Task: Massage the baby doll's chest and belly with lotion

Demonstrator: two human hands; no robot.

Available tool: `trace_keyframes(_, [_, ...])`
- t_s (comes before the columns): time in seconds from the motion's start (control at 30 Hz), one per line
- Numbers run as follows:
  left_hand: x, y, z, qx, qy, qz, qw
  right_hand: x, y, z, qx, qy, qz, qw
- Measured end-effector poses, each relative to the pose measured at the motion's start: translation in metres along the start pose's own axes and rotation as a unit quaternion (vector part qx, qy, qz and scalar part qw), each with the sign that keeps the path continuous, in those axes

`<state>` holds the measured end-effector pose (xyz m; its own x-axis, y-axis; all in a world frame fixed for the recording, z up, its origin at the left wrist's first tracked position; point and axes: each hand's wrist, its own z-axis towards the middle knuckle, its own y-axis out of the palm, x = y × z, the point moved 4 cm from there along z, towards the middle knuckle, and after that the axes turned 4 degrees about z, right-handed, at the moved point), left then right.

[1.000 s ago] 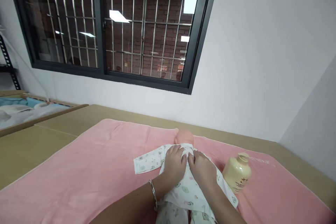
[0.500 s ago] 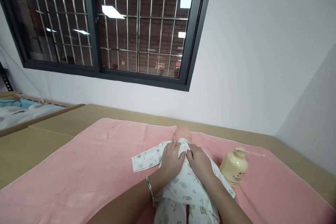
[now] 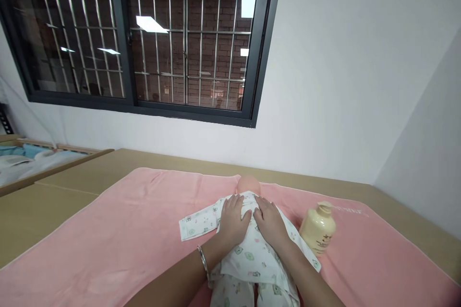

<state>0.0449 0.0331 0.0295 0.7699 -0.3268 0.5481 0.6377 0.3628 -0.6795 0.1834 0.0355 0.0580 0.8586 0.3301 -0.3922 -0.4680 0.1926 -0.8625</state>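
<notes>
A baby doll (image 3: 248, 185) lies on a pink towel (image 3: 144, 216), its head toward the wall. White printed baby clothes, a top (image 3: 248, 256) and trousers (image 3: 232, 292), cover its body, with one sleeve stretched out to the left. My left hand (image 3: 234, 218) rests flat on the left side of the doll's upper back or chest; I cannot tell which. On the right side my right hand (image 3: 272, 223) lies flat too, fingers pointing toward the head. Both hands are open and hold nothing. A silver bangle (image 3: 203, 263) circles my left wrist.
A cream pump bottle (image 3: 318, 229) stands on the towel right of the doll, close to the right sleeve. The towel covers a tan table (image 3: 65, 196) against a white wall (image 3: 342, 81). At far left is a tray-like bed (image 3: 72, 172) with cloths. A barred window (image 3: 187, 48) is above.
The camera view has shifted slightly, so the window sits a little lower and further left. My hands stay on the doll, nearly unmoved.
</notes>
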Motion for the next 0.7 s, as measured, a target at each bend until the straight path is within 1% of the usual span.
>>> trace_keyframes(0.23, [0.0013,-0.0015,0.0004,-0.004,0.000,0.000,1.000,-0.0021,-0.0013,-0.0013,0.006,0.002,0.008,1.000])
trace_keyframes(0.47, [0.0033,-0.0029,-0.0010,-0.004,0.006,0.006,1.000,-0.0073,0.0015,-0.0018,0.000,0.042,-0.053,0.998])
trace_keyframes(0.7, [0.0066,-0.0064,-0.0033,-0.001,0.016,0.008,1.000,-0.0078,-0.0019,-0.0010,-0.002,0.029,-0.055,0.998])
